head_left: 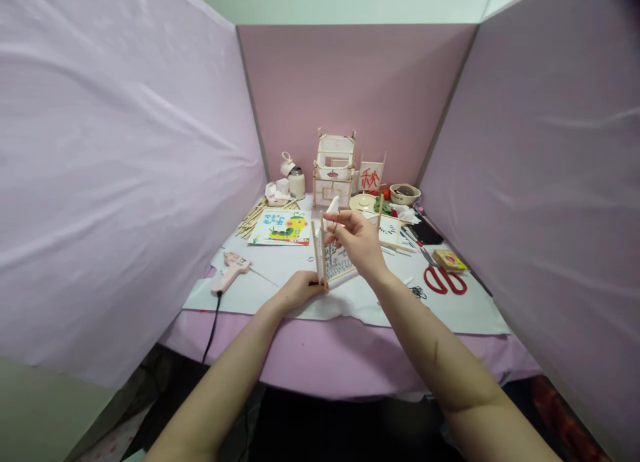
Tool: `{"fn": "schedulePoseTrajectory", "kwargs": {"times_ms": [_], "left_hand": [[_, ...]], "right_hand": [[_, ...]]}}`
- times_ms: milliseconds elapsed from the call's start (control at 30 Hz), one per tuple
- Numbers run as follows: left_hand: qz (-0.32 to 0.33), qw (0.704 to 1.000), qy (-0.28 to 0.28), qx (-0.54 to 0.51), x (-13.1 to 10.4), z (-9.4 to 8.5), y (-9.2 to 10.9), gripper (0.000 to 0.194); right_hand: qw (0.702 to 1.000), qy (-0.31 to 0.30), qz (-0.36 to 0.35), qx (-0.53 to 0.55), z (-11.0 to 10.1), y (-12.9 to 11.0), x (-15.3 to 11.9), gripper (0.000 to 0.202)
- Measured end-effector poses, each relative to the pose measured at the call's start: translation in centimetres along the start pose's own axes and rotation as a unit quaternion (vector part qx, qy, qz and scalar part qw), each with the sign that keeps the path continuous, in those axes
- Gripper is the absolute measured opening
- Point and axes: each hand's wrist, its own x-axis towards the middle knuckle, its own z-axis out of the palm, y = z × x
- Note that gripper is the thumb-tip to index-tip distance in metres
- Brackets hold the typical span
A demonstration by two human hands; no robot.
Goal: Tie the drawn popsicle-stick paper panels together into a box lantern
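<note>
A small frame of thin wooden sticks with a patterned panel (338, 261) stands upright near the front middle of the table. My left hand (301, 291) is closed on the frame's lower corner, its fingertips partly hidden behind the sticks. Up at the top of the upright sticks, my right hand (356, 237) pinches with thumb and fingers, and a thin dark loop shows at its fingertips. Part of the panel is hidden by the right hand. Just behind the frame lies a picture book with a caterpillar (286, 228).
A pink glue gun (233, 273) lies at the left, its cord over the front edge. Red-handled scissors (445, 281) and a yellow box (449, 261) are at the right. Behind stand a stick tower (334, 172), a white bottle (297, 184) and a bowl (405, 195).
</note>
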Motion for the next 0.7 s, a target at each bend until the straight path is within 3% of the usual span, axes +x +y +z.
{"fn": "schedulePoseTrajectory", "kwargs": {"times_ms": [267,533,700], "left_hand": [[0.015,1.000,0.001,0.020,-0.2,-0.2,0.4,0.020],[-0.008,0.998,-0.035,0.051,-0.3,-0.7,1.2,0.021],[0.005,0.992,-0.021,0.122,0.3,-0.3,1.3,0.017]], "right_hand": [[0.996,-0.019,0.038,0.082,1.6,-0.3,-0.3,0.022],[0.997,-0.030,0.017,0.063,1.7,-0.2,-0.5,0.023],[0.999,-0.010,0.003,0.041,1.2,-0.2,-0.6,0.025]]}}
